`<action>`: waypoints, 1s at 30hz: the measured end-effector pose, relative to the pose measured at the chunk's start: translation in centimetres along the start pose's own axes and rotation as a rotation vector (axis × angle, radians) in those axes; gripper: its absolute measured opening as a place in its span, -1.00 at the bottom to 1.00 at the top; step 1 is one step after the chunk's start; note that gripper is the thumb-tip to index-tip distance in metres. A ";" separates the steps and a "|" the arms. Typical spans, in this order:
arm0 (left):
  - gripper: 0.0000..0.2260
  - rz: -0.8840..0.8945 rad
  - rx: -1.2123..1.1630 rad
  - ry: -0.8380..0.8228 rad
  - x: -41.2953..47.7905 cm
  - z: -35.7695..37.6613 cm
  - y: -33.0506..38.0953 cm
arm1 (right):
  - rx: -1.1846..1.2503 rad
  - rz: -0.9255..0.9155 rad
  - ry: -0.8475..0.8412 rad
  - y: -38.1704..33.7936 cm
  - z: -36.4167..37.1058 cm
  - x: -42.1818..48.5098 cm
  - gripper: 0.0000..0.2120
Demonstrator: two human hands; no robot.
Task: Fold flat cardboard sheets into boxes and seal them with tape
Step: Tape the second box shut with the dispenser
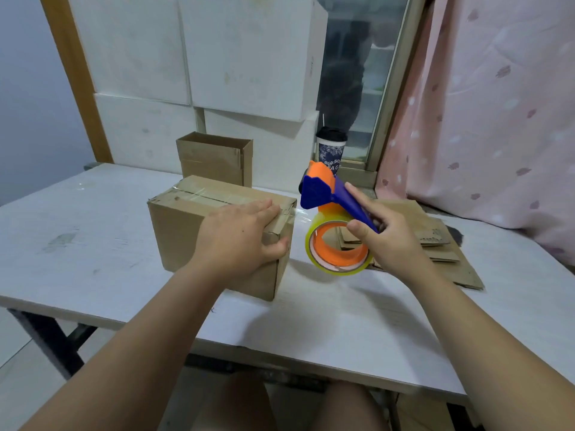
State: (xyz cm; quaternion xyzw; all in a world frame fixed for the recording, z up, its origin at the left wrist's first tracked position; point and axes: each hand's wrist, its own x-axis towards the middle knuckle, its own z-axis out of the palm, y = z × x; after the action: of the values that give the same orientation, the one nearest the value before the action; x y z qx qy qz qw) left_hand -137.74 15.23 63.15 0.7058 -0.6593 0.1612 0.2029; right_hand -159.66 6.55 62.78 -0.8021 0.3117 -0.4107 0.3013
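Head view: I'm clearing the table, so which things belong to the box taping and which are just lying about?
Job: taped brown cardboard box under the left hand; blue-and-orange tape dispenser in the right hand; flat brown cardboard sheets; open brown cardboard box.
Lying about: patterned paper cup with black lid; stacked white boxes; pink curtain.

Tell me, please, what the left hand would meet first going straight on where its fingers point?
Probably the tape dispenser, just past the edge of the box, though depth is unclear.
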 end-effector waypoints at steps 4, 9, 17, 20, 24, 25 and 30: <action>-0.47 -0.020 0.008 -0.017 -0.1 -0.1 -1.0 | -0.044 0.011 -0.027 0.3 -0.3 -0.3 -0.49; -0.50 -0.008 -0.014 -0.014 0.0 -0.4 -2.8 | -0.121 0.005 -0.054 0.6 -0.7 -1.1 -0.48; -0.51 -0.020 -0.021 0.014 0.0 -0.3 -3.1 | -0.401 -0.013 -0.123 -0.4 -0.8 -1.5 -0.46; -0.50 -0.009 -0.011 0.013 0.0 -0.1 -3.1 | -0.507 0.015 -0.204 -1.1 -0.1 -1.3 -0.45; -0.49 0.066 -0.016 0.055 0.0 -0.4 -2.9 | -0.623 0.029 -0.279 -2.0 0.8 -0.2 -0.44; -0.51 0.088 -0.011 0.048 0.0 -0.3 -2.7 | -0.641 0.019 -0.296 -2.5 0.7 0.1 -0.43; -0.53 0.130 0.142 0.025 -0.3 0.9 -2.0 | -0.768 0.028 -0.389 -5.7 -0.4 1.7 -0.48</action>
State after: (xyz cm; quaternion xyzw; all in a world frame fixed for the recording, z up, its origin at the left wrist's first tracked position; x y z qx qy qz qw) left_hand -135.84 15.14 62.05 0.6722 -0.6879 0.2291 0.1499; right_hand -157.75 8.80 67.96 -0.9143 0.3901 -0.1020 0.0394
